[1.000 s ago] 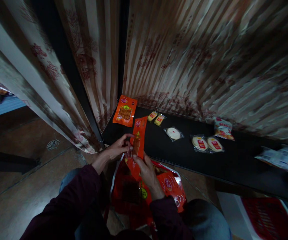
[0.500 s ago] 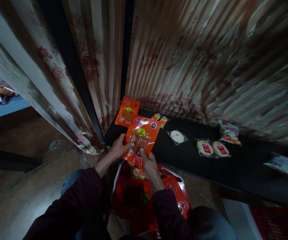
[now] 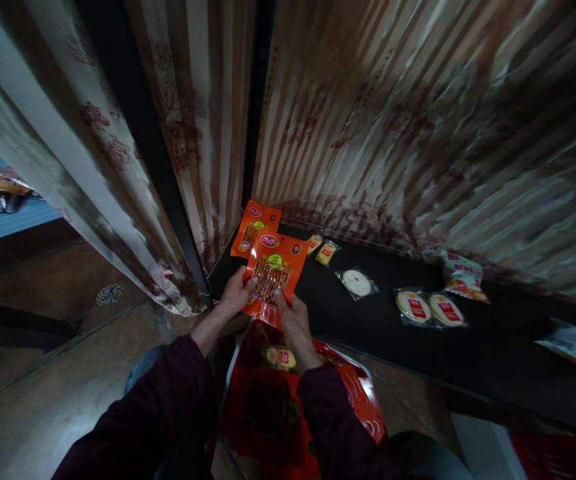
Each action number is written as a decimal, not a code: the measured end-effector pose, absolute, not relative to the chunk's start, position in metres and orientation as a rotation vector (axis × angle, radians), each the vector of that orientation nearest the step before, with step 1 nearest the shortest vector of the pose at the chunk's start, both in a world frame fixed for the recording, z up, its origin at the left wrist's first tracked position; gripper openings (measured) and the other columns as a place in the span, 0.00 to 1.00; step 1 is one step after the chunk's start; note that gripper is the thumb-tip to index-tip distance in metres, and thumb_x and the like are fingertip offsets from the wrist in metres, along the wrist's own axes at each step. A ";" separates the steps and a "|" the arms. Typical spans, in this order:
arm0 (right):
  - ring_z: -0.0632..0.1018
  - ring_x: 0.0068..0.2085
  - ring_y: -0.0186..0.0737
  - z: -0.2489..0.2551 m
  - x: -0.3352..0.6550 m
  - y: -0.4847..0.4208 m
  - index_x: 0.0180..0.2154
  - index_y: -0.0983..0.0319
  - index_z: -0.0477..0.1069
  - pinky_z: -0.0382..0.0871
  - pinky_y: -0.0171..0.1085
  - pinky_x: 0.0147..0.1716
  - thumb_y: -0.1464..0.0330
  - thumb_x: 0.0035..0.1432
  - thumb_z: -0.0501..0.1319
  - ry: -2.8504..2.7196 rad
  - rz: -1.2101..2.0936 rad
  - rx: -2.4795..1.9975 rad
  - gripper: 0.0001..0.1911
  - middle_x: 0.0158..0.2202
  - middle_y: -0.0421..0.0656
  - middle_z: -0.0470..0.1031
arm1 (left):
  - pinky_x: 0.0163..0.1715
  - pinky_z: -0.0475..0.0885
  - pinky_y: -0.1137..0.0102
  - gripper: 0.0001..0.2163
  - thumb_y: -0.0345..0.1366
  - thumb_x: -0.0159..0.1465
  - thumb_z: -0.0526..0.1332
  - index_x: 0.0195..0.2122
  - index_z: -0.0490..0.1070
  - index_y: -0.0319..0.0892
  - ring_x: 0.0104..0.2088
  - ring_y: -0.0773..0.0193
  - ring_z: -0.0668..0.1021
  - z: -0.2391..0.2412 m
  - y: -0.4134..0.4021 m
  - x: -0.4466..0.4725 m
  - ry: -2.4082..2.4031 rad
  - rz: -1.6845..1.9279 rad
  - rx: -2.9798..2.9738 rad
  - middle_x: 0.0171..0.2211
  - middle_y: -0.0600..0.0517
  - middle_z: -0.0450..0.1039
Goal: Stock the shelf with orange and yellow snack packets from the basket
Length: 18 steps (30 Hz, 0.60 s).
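Observation:
Both hands hold one orange snack packet [image 3: 274, 273] by its lower edge, flat and face up, over the left end of a black shelf [image 3: 378, 327]. My left hand [image 3: 235, 293] grips its lower left corner. My right hand [image 3: 291, 317] pinches its lower right part. A second orange packet [image 3: 255, 223] lies on the shelf just behind it, partly covered. Below my hands an open red bag [image 3: 288, 407] holds more packets, one with a yellow label [image 3: 279, 358].
Further right on the shelf lie two small yellow sweets [image 3: 321, 248], a round white cake in a clear wrapper [image 3: 357, 283], a twin pack of round cakes [image 3: 431, 308] and a red-white packet [image 3: 463, 273]. Striped curtains [image 3: 368, 120] hang behind. A black post [image 3: 168, 200] stands at left.
The packet was turned from edge-on to face up, then carried forward and lower toward the packet lying on the shelf. Both hands kept hold of it.

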State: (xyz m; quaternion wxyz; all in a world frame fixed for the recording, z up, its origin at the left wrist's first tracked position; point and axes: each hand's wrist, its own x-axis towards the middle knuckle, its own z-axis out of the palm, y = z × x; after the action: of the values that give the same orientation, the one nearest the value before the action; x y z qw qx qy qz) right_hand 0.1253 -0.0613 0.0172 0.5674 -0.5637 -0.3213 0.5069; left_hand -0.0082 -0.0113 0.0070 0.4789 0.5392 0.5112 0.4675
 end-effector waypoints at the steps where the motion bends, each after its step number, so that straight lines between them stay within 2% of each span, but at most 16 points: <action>1: 0.76 0.33 0.40 0.019 0.126 -0.059 0.37 0.63 0.74 0.70 0.39 0.39 0.55 0.45 0.65 -0.775 1.196 -1.330 0.21 0.32 0.41 0.80 | 0.38 0.67 0.71 0.07 0.38 0.57 0.59 0.35 0.67 0.42 0.33 0.67 0.73 0.007 -0.009 -0.008 1.270 1.154 1.319 0.32 0.55 0.71; 4: 0.76 0.33 0.39 0.023 0.126 -0.053 0.37 0.63 0.74 0.69 0.38 0.39 0.56 0.46 0.64 -0.835 1.183 -1.362 0.20 0.32 0.41 0.79 | 0.39 0.67 0.72 0.05 0.34 0.57 0.58 0.35 0.67 0.42 0.34 0.67 0.73 0.008 -0.001 -0.009 1.340 1.183 1.314 0.33 0.55 0.72; 9: 0.76 0.34 0.39 0.021 0.124 -0.040 0.41 0.62 0.72 0.68 0.37 0.38 0.58 0.47 0.62 -0.908 1.176 -1.387 0.20 0.35 0.41 0.79 | 0.30 0.65 0.73 0.03 0.31 0.58 0.54 0.29 0.66 0.42 0.27 0.68 0.71 0.008 0.013 -0.011 1.392 1.183 1.288 0.26 0.56 0.69; 11: 0.76 0.34 0.39 0.018 0.123 -0.034 0.41 0.62 0.71 0.68 0.37 0.37 0.58 0.47 0.61 -0.926 1.175 -1.402 0.20 0.35 0.41 0.78 | 0.29 0.66 0.73 0.04 0.31 0.58 0.54 0.28 0.67 0.42 0.26 0.68 0.71 0.008 0.019 -0.012 1.385 1.187 1.264 0.25 0.56 0.70; 15: 0.75 0.35 0.40 0.017 0.123 -0.021 0.42 0.62 0.71 0.68 0.38 0.38 0.59 0.47 0.60 -0.942 1.155 -1.417 0.21 0.36 0.42 0.78 | 0.35 0.70 0.71 0.06 0.29 0.57 0.55 0.31 0.71 0.41 0.31 0.66 0.75 0.011 0.031 -0.015 1.367 1.187 1.235 0.29 0.54 0.75; 18: 0.76 0.36 0.41 0.019 0.123 -0.010 0.40 0.62 0.71 0.68 0.39 0.39 0.60 0.46 0.60 -0.954 1.120 -1.445 0.19 0.36 0.42 0.78 | 0.42 0.71 0.68 0.11 0.26 0.56 0.55 0.38 0.72 0.42 0.38 0.65 0.78 0.012 0.037 -0.016 1.334 1.213 1.167 0.36 0.52 0.77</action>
State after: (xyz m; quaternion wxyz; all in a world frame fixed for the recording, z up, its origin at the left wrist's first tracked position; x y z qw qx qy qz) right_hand 0.1227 -0.0101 0.0185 0.5139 -0.6012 -0.3970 0.4657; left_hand -0.0156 0.0374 0.0121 0.4766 0.4777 0.5460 0.4965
